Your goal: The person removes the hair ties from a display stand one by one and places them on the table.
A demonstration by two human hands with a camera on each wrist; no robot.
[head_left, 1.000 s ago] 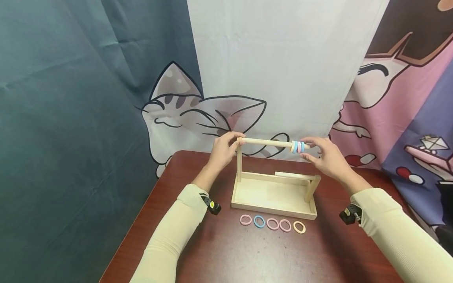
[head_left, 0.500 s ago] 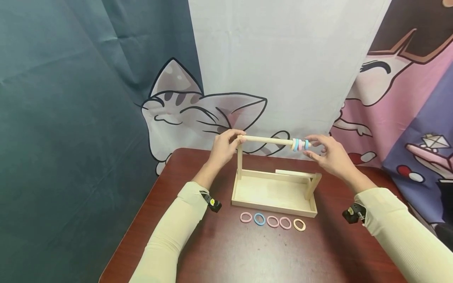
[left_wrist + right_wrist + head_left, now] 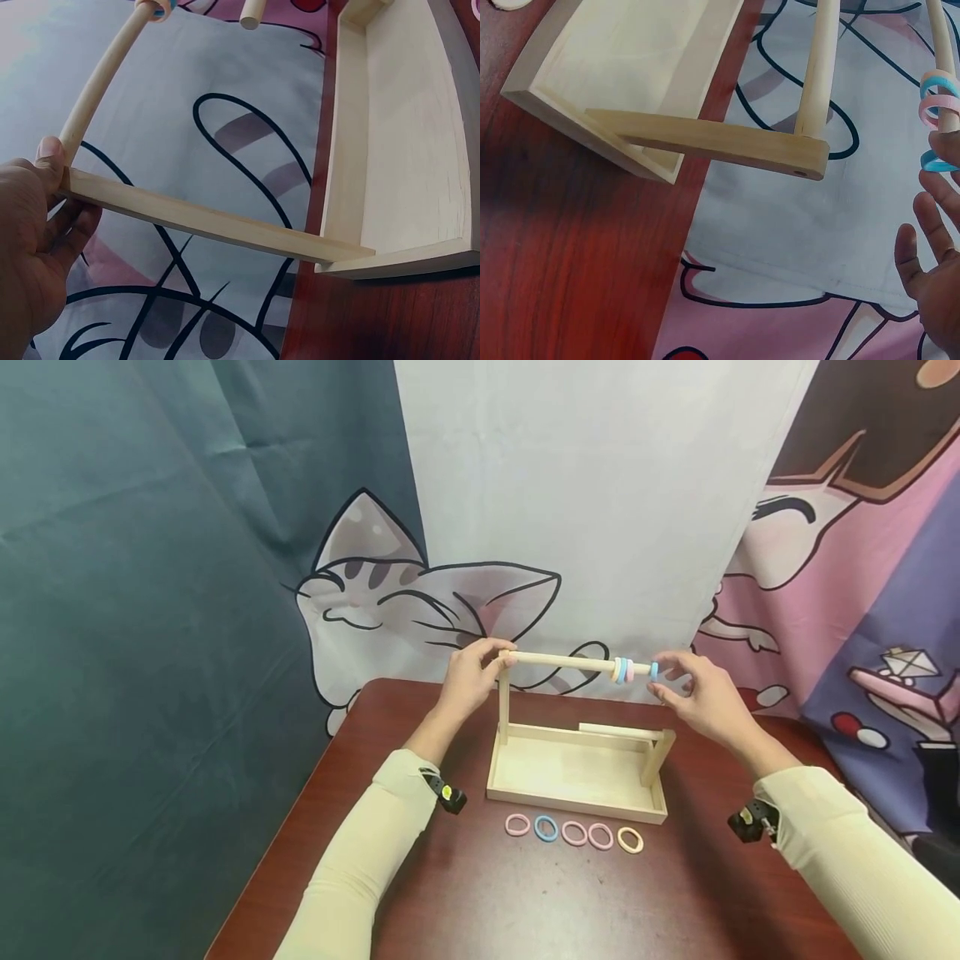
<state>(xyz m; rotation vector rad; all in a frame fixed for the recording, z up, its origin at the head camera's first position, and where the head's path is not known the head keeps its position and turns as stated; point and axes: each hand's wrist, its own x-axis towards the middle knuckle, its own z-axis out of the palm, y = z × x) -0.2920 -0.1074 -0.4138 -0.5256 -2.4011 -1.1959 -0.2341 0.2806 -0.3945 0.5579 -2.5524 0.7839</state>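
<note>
My left hand grips the top of the left post of a wooden stand, where an upper rod joins it. In the left wrist view, the thumb lies against the rod and the fingers are behind the post. Near the rod's free right end sit several hair ties, cream, blue and pink. My right hand pinches a blue hair tie at the very tip, apart from the others. Fingers partly cover it in the right wrist view; whether it still encircles the rod I cannot tell.
The stand's shallow tray base rests on the reddish-brown table. A shorter post on its right carries a lower rod. A row of pink, blue and yellow hair ties lies before it. A printed curtain hangs behind.
My right hand has drawn the blue hair tie rightward along the rod, away from the others, to the free end. The left hand keeps its hold on the post top.
</note>
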